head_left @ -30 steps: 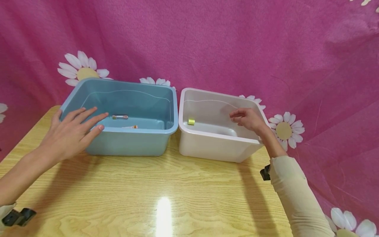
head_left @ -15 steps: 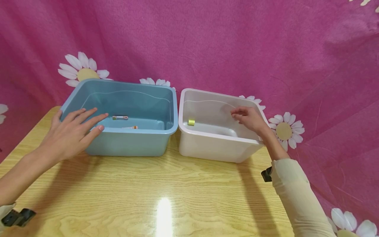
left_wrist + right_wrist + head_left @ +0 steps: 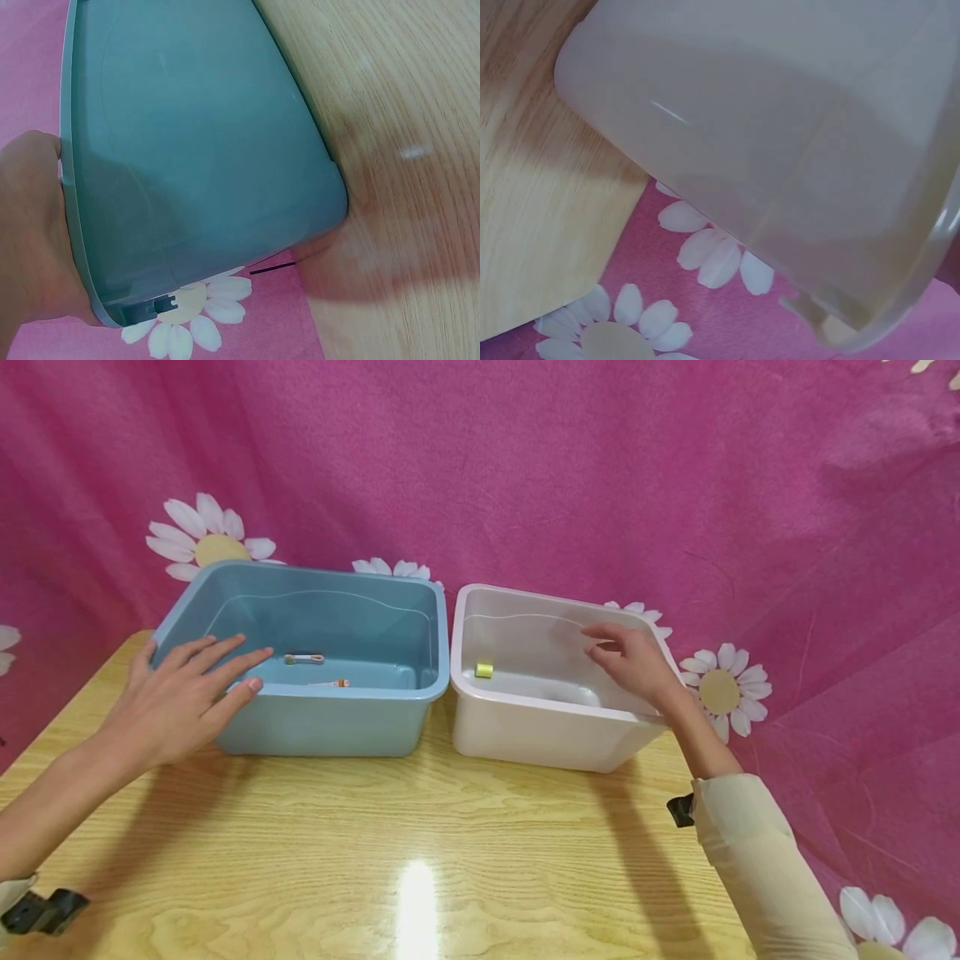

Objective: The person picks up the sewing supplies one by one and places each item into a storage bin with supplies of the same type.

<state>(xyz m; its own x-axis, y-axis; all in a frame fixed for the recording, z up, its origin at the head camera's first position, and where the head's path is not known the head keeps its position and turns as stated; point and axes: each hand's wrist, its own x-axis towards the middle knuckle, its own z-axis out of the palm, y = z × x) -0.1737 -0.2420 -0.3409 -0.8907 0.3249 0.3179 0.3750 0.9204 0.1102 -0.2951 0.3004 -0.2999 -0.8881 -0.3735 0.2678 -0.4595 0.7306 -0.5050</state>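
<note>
My left hand (image 3: pixel 183 702) lies spread over the near left rim of the blue tub (image 3: pixel 352 692), holding nothing. In the left wrist view that hand (image 3: pixel 34 225) rests against the rim of the blue tub (image 3: pixel 195 135). On the blue tub's floor lie a small pale item with a pinkish loop (image 3: pixel 303 658) and a thin white-and-orange item (image 3: pixel 341 682). My right hand (image 3: pixel 637 664) hangs over the right side of the white tub (image 3: pixel 555 703), fingers loosely bent and thumb apart, nothing visible between them. A short yellow cylinder (image 3: pixel 483 670) sits at the left of the white tub.
Both tubs stand side by side at the back of a wooden table (image 3: pixel 322 843). Behind them hangs a pink cloth (image 3: pixel 525 468) with white daisies. The white tub's outer wall (image 3: pixel 727 112) fills much of the right wrist view.
My right hand's thumb and fingers have parted a little, and its forearm has shifted slightly to the right and down. The left hand and the items in the tubs stay where they were.
</note>
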